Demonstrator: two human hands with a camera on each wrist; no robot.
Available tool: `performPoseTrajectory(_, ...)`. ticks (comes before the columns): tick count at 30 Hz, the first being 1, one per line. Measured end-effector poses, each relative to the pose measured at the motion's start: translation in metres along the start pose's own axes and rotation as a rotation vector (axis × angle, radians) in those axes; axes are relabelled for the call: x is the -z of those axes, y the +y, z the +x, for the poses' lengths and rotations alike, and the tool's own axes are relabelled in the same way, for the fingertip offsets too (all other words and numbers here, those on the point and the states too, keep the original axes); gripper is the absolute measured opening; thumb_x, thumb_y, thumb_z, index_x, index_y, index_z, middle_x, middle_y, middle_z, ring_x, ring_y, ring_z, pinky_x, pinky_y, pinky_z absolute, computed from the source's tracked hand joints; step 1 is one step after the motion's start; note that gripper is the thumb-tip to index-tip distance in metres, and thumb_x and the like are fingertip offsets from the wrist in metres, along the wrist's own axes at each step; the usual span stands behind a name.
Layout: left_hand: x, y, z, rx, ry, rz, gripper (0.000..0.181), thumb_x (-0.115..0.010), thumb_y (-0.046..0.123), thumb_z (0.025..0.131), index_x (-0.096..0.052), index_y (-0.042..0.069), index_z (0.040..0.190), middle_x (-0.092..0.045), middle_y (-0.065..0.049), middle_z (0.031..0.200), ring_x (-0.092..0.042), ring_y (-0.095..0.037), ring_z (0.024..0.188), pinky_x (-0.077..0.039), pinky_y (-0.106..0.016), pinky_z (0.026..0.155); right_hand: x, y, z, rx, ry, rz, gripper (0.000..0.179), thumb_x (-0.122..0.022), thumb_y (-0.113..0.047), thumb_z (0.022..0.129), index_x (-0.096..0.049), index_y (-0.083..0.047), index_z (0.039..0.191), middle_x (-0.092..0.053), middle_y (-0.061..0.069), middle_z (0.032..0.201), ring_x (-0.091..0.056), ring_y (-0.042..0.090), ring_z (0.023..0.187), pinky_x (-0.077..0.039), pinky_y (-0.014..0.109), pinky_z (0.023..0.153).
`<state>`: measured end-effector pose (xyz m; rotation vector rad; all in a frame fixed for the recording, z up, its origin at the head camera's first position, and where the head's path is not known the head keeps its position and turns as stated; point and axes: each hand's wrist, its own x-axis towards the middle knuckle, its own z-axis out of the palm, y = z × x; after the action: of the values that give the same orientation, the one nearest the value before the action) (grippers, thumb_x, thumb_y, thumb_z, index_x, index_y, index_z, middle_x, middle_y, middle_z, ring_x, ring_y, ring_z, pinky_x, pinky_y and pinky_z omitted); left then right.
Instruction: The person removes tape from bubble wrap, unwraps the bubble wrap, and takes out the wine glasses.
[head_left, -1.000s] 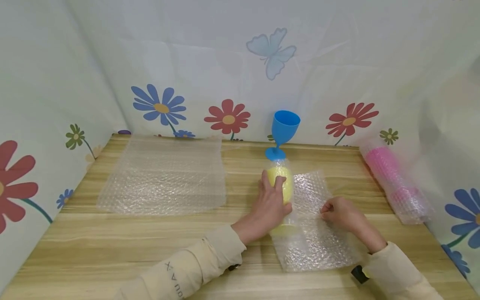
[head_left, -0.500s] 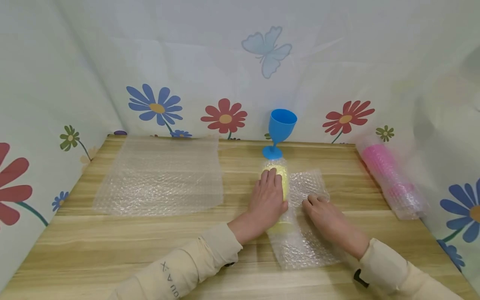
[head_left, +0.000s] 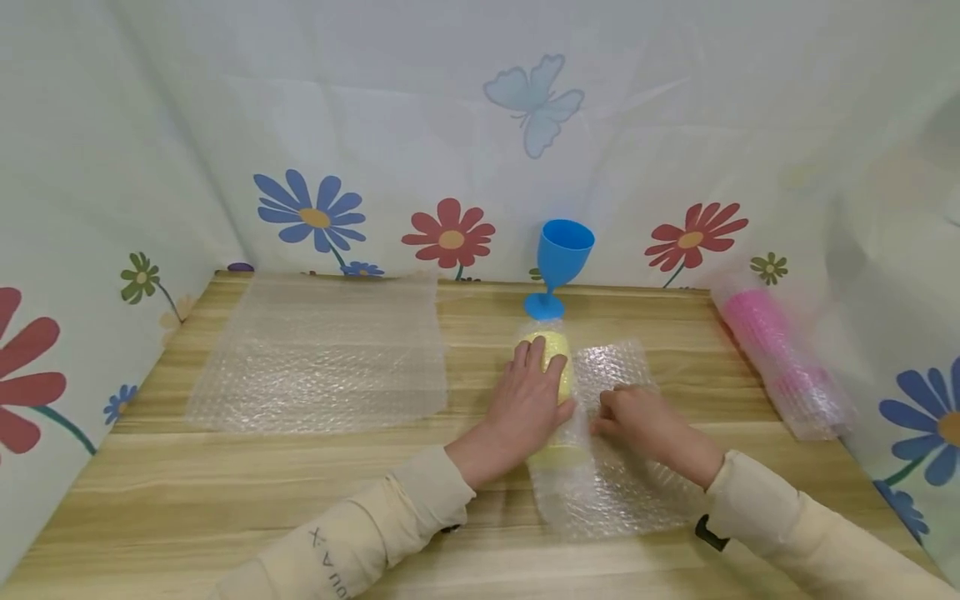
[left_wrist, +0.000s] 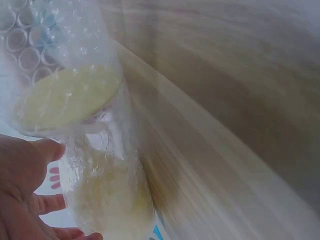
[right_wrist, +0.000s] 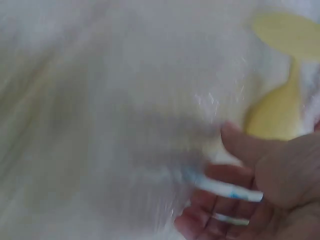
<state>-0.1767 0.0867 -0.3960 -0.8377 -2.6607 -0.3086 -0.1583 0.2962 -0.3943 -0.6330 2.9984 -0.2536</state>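
Right of centre in the head view, the left hand grips a yellow plastic goblet lying on its side inside clear bubble wrap, its fingers bent over the bowl. Just to the right, the right hand is over the wrap, its fingers loosely bent and the thumb apart. Behind, a blue goblet stands on the wooden bench; a pink wrapped bundle lies at right, a flat clear bubble-wrap sheet at left.

The cream left sleeve bears dark lettering.
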Motion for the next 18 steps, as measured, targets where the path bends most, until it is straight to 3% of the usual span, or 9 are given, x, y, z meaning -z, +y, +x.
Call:
performPoseTrajectory(2,0.0,-0.002,0.0,-0.004,0.025,0.001,0.051,-0.071,0.048,0.095,-0.061,0.008,0.125,-0.049,-0.017,0.128,-0.048,-0.03,0.114,-0.051,-0.036,0.087,-0.004,-0.006,0.001,-0.033,0.016,-0.043,0.027,-0.078,-0.022,0.091,-0.057,-0.01,0.079,-0.054,0.002,0.077,-0.054,0.023,0.073,-0.048,0.041,0.069)
performPoseTrajectory(4,-0.001,-0.004,0.0,-0.009,0.043,0.013,0.05,-0.07,0.049,0.095,-0.061,0.007,0.121,-0.051,-0.017,0.124,-0.048,-0.03,0.111,-0.05,-0.036,0.089,-0.008,-0.011,0.002,-0.014,0.044,-0.061,0.024,-0.078,-0.016,0.09,-0.056,-0.007,0.083,-0.052,0.005,0.082,-0.052,0.027,0.078,-0.048,0.044,0.073)
performPoseTrajectory(10,-0.003,-0.009,-0.001,0.001,0.054,0.013,0.052,-0.077,0.049,0.091,-0.06,0.005,0.113,-0.05,-0.018,0.124,-0.048,-0.032,0.11,-0.05,-0.035,0.09,-0.015,-0.016,0.008,0.201,0.117,-0.008,0.022,-0.071,0.012,0.081,-0.059,-0.007,0.085,-0.052,0.001,0.083,-0.052,0.02,0.075,-0.049,0.036,0.069)
performPoseTrajectory(14,-0.001,-0.012,-0.001,0.033,0.054,-0.031,0.055,-0.083,0.047,0.086,-0.059,0.003,0.111,-0.05,-0.019,0.127,-0.048,-0.033,0.112,-0.048,-0.037,0.095,-0.008,-0.012,0.014,0.244,0.045,0.04,0.021,-0.07,0.014,0.082,-0.066,-0.006,0.086,-0.059,0.002,0.083,-0.057,0.017,0.076,-0.053,0.035,0.07)
performPoseTrajectory(18,0.005,-0.014,-0.001,0.052,0.048,-0.078,0.058,-0.086,0.043,0.084,-0.057,0.001,0.112,-0.052,-0.02,0.123,-0.049,-0.034,0.109,-0.047,-0.038,0.096,0.006,-0.01,0.024,0.274,-0.078,0.08,0.012,-0.067,0.005,0.093,-0.071,-0.005,0.087,-0.062,0.0,0.081,-0.059,0.014,0.075,-0.053,0.035,0.07)
